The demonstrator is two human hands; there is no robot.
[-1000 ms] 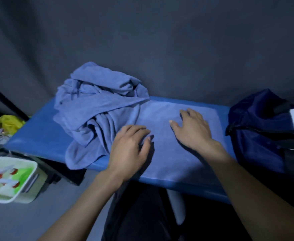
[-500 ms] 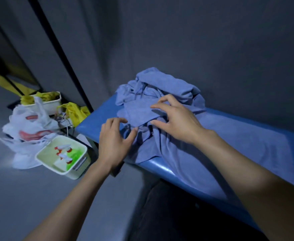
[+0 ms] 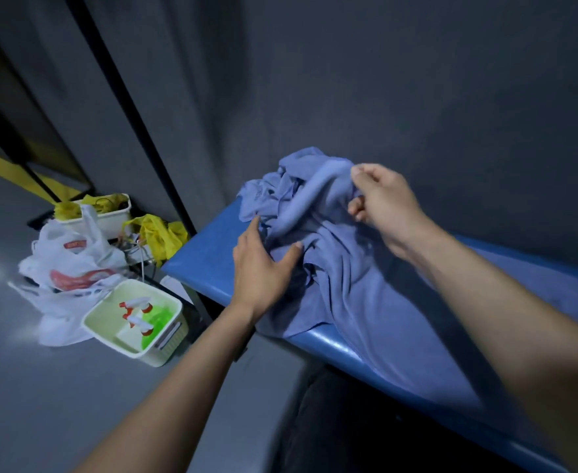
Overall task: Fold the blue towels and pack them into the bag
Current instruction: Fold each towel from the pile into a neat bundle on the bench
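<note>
Nearest, down on the floor to the left, well apart from the work: a pale green basket with spray bottles inside. Next, at the left end of the blue counter: left hand, open and flat, fingers spread, gripping nothing. Presses down on the pile of blue towels, most likely to keep the heap from sliding along during a pull. Just beside, toward the right: a spread towel, smooth over the counter top and drooping a little over the front edge, maybe laid out as a flat spot for folding. A bit farther back: right hand, pinched tight on the top towel, thumb on one side, bent fingers on the other. Lifts that soft roll of cloth up off the heap, by the look of it to tug one towel free from the tangle. Calls for a gentle pull, with so much cloth twisted together and ready to come all at once or slip to the floor. No bag to see anywhere here, and no neat folded stack either, so probably early in the job. Farther left on the floor: white plastic bags. Farthest back, right behind the heap: a plain grey wall.
</note>
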